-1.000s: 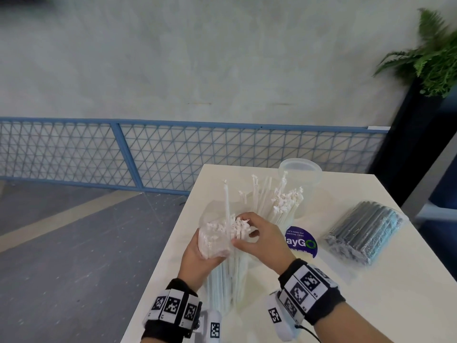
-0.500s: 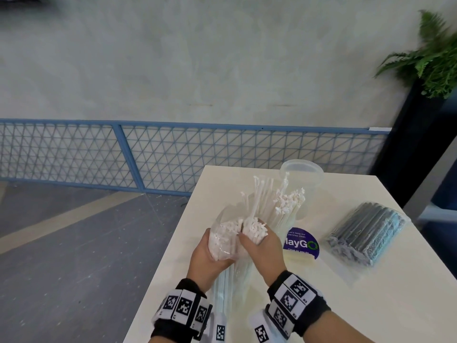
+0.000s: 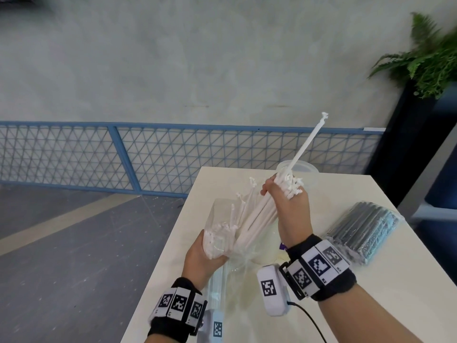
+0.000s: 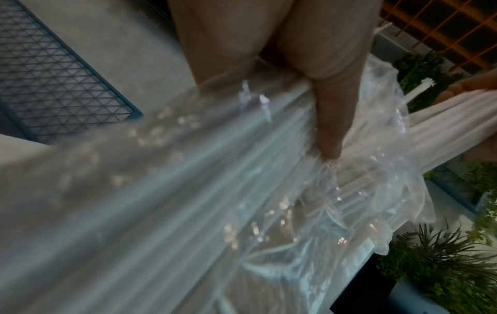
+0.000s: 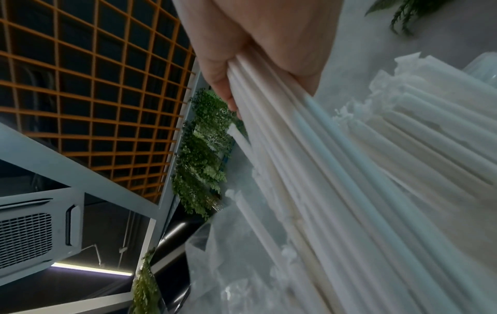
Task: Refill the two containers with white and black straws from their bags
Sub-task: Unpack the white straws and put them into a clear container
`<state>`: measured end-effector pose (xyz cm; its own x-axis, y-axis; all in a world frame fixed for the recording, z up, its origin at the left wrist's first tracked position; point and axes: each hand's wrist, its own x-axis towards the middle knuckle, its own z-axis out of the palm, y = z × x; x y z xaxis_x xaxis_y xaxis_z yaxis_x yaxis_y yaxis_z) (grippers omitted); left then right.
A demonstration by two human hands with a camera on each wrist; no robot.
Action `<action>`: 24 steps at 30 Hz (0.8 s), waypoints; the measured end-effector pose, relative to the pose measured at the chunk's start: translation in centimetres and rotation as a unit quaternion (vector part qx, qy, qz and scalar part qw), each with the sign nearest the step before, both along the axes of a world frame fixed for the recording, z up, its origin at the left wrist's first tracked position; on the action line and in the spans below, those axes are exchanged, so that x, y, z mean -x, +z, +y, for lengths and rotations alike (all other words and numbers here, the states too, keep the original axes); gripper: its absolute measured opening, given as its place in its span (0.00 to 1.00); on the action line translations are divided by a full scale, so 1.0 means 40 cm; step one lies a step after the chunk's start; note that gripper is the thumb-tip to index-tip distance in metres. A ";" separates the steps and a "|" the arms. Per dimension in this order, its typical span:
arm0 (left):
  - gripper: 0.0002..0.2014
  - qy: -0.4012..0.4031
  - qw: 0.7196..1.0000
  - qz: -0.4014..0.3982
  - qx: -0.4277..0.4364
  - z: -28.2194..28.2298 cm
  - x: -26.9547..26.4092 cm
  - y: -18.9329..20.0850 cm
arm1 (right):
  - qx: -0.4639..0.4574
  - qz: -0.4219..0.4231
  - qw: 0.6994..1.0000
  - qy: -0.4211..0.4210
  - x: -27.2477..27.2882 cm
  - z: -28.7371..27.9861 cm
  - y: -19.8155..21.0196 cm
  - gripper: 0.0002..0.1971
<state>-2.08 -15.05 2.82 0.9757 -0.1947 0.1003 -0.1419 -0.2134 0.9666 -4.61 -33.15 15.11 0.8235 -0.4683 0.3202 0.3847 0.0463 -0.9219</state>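
Observation:
My left hand [image 3: 201, 258] grips the clear plastic bag of white straws [image 3: 220, 233] near its open mouth, thumb [image 4: 329, 119] pressed across the film. My right hand [image 3: 288, 196] is closed round a bundle of white straws [image 3: 257, 216] lifted halfway out of the bag, tilted up to the right; one straw [image 3: 308, 142] sticks far above the rest. The same bundle [image 5: 309, 159] fills the right wrist view. A clear container [image 3: 303, 169] stands just behind the right hand at the table's far edge. The sealed bag of black straws [image 3: 366, 229] lies to the right. Any second container is hidden.
The cream table [image 3: 371, 293] has its left edge close to my left hand, with grey floor [image 3: 61, 243] below. A blue mesh railing [image 3: 123, 154] runs behind. A potted fern [image 3: 425, 58] on a dark stand sits at the far right.
My right hand, which was pinching straw tips at the bag's mouth, has risen up and to the right, drawing a bundle of white straws out. The left hand stays on the bag.

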 end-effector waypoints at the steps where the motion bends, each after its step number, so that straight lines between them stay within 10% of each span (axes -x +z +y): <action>1: 0.27 -0.003 1.000 0.002 0.000 0.001 0.002 0.001 | -0.001 0.013 1.000 0.004 -0.001 -0.001 -0.005 0.07; 4: 0.26 -0.002 1.000 0.008 0.019 0.003 0.009 0.002 | -0.010 0.083 0.996 0.024 -0.005 0.006 -0.046 0.08; 8: 0.25 -0.005 0.998 0.013 0.069 -0.005 0.015 0.006 | -0.013 0.193 0.981 0.026 -0.006 0.042 -0.118 0.53; 14: 0.34 -0.076 0.991 0.010 0.112 -0.006 0.012 0.044 | 0.036 0.144 0.985 0.088 0.006 0.065 -0.096 0.04; 24: 0.38 -0.053 0.990 0.050 0.121 -0.008 -0.009 0.027 | 0.031 0.067 0.996 0.055 0.002 0.066 -0.035 0.10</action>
<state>-1.73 -15.39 3.89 0.9582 -0.2794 0.0613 -0.0530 0.0373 0.9979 -4.71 -30.51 13.70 0.9057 -0.3562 0.2301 0.2546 0.0229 -0.9668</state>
